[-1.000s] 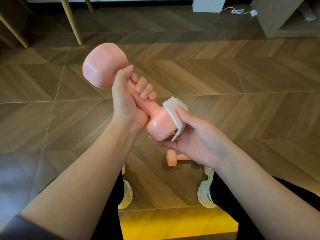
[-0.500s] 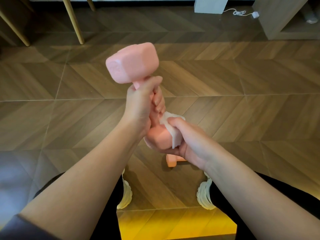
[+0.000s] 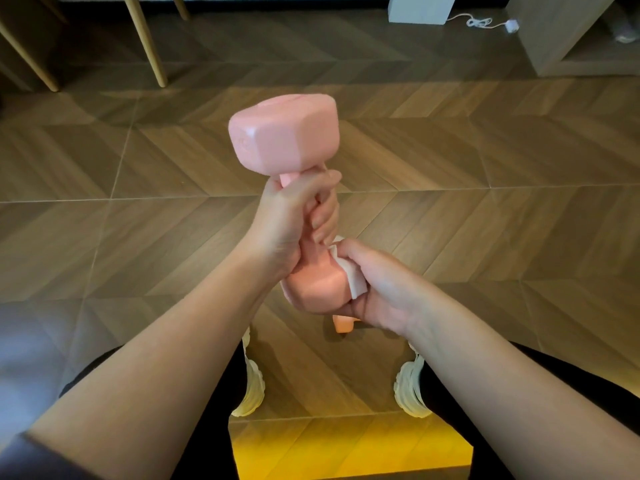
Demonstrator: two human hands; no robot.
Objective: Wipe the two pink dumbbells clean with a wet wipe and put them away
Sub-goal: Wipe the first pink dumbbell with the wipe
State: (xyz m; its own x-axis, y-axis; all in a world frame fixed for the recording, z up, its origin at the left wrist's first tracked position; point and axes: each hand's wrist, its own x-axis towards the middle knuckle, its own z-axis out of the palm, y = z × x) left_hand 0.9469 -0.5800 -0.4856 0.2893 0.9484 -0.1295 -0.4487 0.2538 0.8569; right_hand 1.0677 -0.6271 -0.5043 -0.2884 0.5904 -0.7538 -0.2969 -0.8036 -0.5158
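Observation:
My left hand (image 3: 294,220) grips the handle of a pink dumbbell (image 3: 284,136), which stands almost upright in front of me. Its upper head points away from me and its lower head (image 3: 315,289) is near my lap. My right hand (image 3: 377,289) cups that lower head and presses a folded white wet wipe (image 3: 353,278) against its right side. The second pink dumbbell (image 3: 343,325) lies on the floor beneath my hands, mostly hidden by my right hand.
Wood-pattern floor (image 3: 485,202) spreads all around. Wooden furniture legs (image 3: 145,39) stand at the far left. A low wooden shelf unit (image 3: 571,36) and a white cable (image 3: 485,22) are at the far right. My white shoes (image 3: 412,393) rest on the floor below.
The dumbbell has swung from tilted left to nearly upright. My right hand has closed round the lower head with the wipe and moved slightly down.

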